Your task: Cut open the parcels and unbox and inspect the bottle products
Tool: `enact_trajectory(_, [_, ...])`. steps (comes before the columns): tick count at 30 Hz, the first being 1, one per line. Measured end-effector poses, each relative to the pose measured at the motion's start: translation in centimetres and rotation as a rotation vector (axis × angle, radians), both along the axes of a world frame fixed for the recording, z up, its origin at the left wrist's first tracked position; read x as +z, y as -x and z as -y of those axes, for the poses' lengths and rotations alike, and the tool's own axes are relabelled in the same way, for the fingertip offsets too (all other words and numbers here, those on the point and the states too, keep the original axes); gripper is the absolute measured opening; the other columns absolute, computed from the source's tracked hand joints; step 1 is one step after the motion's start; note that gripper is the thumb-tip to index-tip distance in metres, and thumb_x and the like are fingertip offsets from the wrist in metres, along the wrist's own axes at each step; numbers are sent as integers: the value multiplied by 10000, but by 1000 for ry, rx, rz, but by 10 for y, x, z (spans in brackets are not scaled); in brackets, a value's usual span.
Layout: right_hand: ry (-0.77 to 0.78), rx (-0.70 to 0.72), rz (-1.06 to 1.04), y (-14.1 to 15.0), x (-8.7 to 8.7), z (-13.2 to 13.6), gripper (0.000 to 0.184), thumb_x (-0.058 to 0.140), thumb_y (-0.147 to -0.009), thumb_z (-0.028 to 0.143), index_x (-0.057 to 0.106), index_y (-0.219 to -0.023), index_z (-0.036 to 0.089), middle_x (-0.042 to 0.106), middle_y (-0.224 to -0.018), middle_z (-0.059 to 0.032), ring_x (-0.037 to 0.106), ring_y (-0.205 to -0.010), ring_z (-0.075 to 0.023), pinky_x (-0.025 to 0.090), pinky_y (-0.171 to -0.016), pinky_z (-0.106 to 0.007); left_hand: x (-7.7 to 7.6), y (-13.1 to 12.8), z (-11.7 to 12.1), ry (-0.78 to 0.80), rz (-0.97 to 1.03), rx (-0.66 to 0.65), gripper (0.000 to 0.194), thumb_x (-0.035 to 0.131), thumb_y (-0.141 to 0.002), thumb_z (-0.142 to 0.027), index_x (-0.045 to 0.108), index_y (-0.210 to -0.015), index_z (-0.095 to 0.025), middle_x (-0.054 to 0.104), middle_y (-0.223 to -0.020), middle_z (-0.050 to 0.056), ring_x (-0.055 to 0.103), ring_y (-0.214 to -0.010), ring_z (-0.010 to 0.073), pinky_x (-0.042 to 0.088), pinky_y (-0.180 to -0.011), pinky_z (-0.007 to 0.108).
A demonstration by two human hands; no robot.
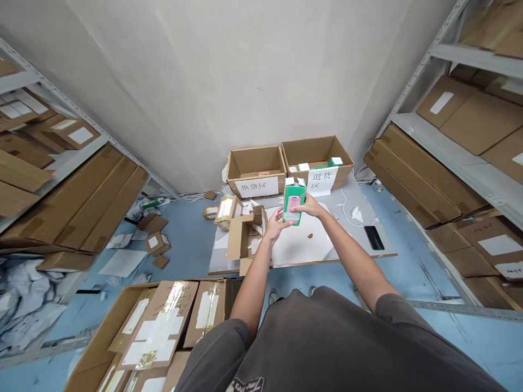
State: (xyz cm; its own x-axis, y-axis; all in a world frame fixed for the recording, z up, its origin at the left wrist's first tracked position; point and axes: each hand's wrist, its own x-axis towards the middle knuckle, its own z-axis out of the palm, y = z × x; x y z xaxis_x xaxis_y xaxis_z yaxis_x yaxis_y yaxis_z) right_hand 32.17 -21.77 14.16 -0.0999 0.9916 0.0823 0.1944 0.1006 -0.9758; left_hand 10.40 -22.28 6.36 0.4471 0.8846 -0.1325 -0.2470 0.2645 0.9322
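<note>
A green and white product box (293, 202) with a pink picture on its front is held upright above the table, its white top flaps sticking up. My left hand (276, 224) grips its lower left side. On the right side, my right hand (309, 207) has its fingers closed on the same box. Just behind it stands an open carton (343, 170) with a paper sign, holding several green and white boxes. A second signed carton (256, 163) is beside that one. Left of my hands lies an opened shipping box (237, 239) with paper inside.
A black phone (373, 238) lies at the table's right end, near a white cable (347, 215). A big carton of taped boxes (163, 321) stands at lower left. Shelves with cartons (482, 109) line both sides. Scraps and small boxes (157, 242) litter the floor.
</note>
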Motion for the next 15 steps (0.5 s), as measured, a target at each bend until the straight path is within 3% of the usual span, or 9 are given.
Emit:
enact_trajectory(8, [-56,-37,-20,9,9,2,850,967,-607,517,600,-1325,246,739,-1248,-94,703,-1149,-335,590,-1000,-495,5,-8,-9,4,93,9,1027,1020,-581,-231,572,-1505,-247,544,-1583,162,692,-1227,290,544,-1113,500])
enact_trajectory(15, [-106,-153,25,5,12,-4,863,979,-568,583,617,-1273,243,755,-1167,-92,701,-1148,-353,584,-1028,-528,15,-16,-34,-58,55,-112,996,1013,-576,-232,594,-1480,-235,522,-1607,162,565,-1417,344,530,-1141,504])
